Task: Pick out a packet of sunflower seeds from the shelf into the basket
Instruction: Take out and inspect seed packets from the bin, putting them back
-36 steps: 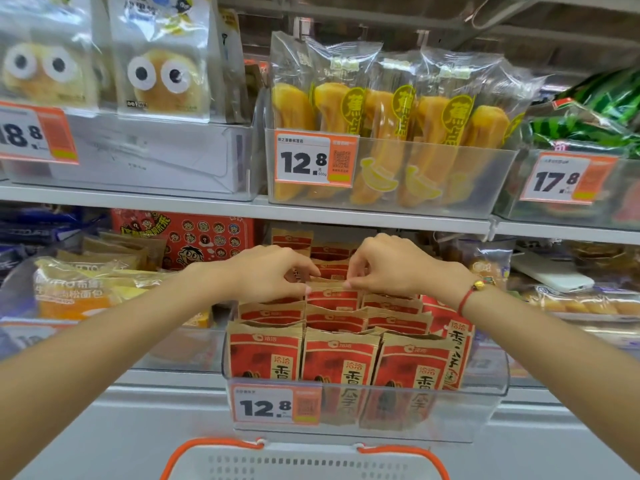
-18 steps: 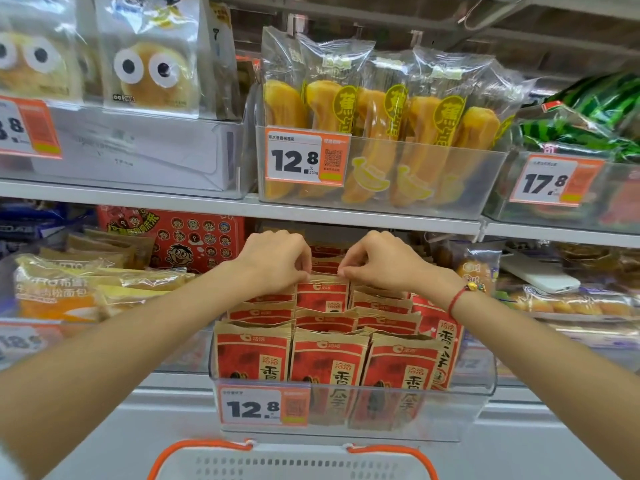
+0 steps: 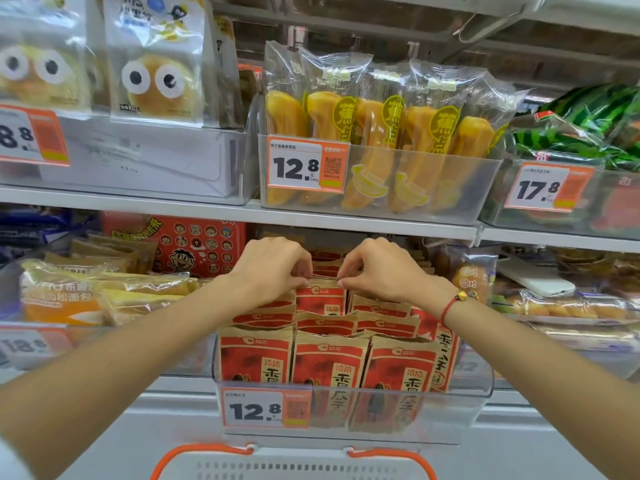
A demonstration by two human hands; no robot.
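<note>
Fingers (image 3: 303,277) of the left hand (image 3: 273,268) and right hand (image 3: 377,268) pinch the top edge of one seed packet (image 3: 320,299) standing mid-row in the clear bin (image 3: 478,393) on the shelf (image 3: 346,221). The grasping step looks under way; next calls for lifting it clear, then lowering into the basket (image 3: 294,467) below.

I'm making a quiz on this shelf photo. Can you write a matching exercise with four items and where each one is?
Items:
1. banana bread packs
2. seed packet
3. basket
4. red bracelet

Places:
A. bottom edge, below the bin
B. right wrist
C. upper shelf, centre bin
D. pinched at its top by left hand and right hand

Pairs: 1-C, 2-D, 3-A, 4-B
</note>
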